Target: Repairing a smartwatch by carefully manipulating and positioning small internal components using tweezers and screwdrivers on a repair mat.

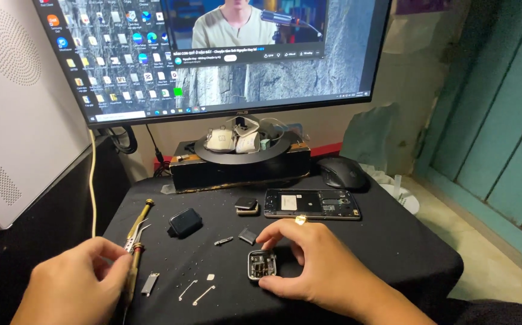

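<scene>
**Q:** Right hand status?

**R:** Curled over small square metal module, thumb and fingertips pinching its edges. Sits flat on black tabletop, front centre, open face up, innards showing. Near-square, so no clear long axis; top edge roughly toward monitor.

**Q:** Left hand?

**R:** Closed around brass-handled screwdriver, tweezers pinched alongside. Long axis near vertical in view, leaning slightly right; far end toward monitor, near end toward the wearer. Which end is the tip: cannot tell.

**Q:** Other parts?

**R:** Opened phone chassis just beyond right hand, long axis left-right. Small dark square part left of it, black rounded-square piece further left. Tiny gold piece by right knuckles. Thin metal strips, small bracket and scattered specks near front edge.

**Q:** Surroundings?

**R:** Black cloth over tabletop. Monitor on round stand atop dark box, white bits heaped on stand base. Black mouse at right rear. White computer case left, yellow cable hanging beside it. Teal panelled wall right, pale floor below.
</scene>
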